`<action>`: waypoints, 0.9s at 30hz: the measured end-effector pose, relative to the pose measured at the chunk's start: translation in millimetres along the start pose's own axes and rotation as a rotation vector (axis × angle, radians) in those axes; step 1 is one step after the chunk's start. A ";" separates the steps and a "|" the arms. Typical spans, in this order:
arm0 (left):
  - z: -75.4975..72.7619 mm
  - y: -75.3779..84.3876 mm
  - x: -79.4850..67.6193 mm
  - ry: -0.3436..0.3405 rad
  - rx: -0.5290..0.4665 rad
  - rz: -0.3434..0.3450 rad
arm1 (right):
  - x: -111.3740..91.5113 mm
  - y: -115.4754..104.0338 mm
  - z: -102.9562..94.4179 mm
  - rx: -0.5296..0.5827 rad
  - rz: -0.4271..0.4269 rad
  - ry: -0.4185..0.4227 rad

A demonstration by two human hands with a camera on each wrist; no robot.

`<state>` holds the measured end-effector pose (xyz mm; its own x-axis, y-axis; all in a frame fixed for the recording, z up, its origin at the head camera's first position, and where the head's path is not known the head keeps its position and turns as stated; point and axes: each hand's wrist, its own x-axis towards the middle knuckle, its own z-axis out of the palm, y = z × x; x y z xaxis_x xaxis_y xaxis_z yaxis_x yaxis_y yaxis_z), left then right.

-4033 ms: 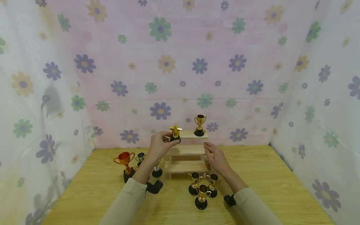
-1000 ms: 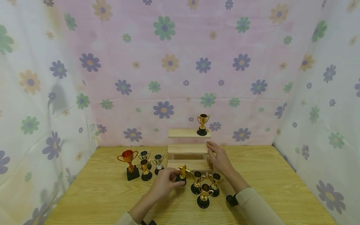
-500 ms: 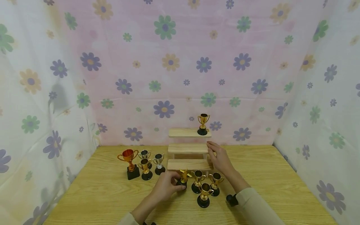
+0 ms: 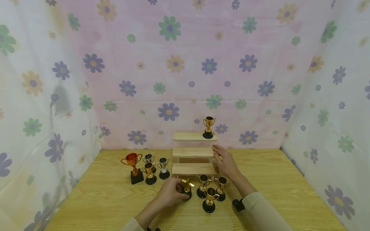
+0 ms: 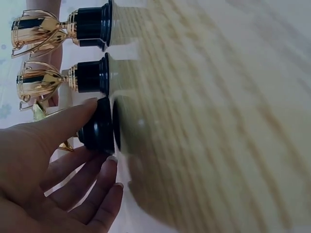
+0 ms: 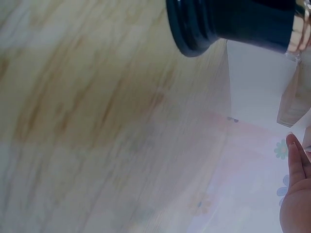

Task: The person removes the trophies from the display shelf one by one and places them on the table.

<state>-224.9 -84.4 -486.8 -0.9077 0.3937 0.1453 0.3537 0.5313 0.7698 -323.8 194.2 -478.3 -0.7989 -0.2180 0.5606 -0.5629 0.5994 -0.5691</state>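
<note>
My left hand (image 4: 171, 193) pinches a small gold star trophy (image 4: 187, 185) by its black base, thumb on one side and fingers on the other. In the left wrist view that black base (image 5: 98, 127) is right at the tabletop; I cannot tell whether it touches. My right hand (image 4: 226, 163) is at the right end of a three-step wooden display stand (image 4: 193, 152), fingertips by the middle step. Its extended fingers (image 6: 295, 162) show at the edge of the right wrist view. Gold trophy cups (image 4: 203, 181) stand just right of the star.
One gold cup (image 4: 208, 127) stands on the top step's right end. Left of the stand are an orange-red cup (image 4: 132, 162), silver cups (image 4: 163, 165) and a gold cup (image 4: 149, 171). A flowered cloth (image 4: 185, 64) closes off the table's back and sides.
My left hand has brought the star trophy down from the top step's left end to the table in front of the stand, lately slightly nearer me. My right hand stays at the stand.
</note>
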 end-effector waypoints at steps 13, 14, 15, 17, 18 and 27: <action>1.6 -9.5 1.1 -0.007 -0.016 -0.012 | 0.4 0.2 -1.1 0.000 -0.002 0.002; 1.8 -10.1 1.5 -0.006 -0.007 -0.012 | 0.4 0.2 -1.1 0.003 -0.005 0.005; 1.9 -10.4 1.9 -0.004 0.000 -0.010 | 0.4 0.1 -1.1 0.003 -0.009 0.008; 1.4 -10.4 2.2 -0.004 0.011 -0.008 | 0.6 -0.2 -1.1 0.006 -0.008 0.008; 0.8 -10.4 2.0 -0.005 0.012 -0.007 | 0.7 -0.2 -1.0 0.007 -0.007 0.007; -22.2 -5.9 -3.1 -0.055 -0.022 -0.029 | 0.8 -0.1 0.0 0.010 -0.011 0.006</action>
<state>-229.2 -105.5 -477.9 -0.9034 0.4194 0.0890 0.3221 0.5269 0.7865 -324.4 193.9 -477.8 -0.7916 -0.2201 0.5700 -0.5735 0.5895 -0.5689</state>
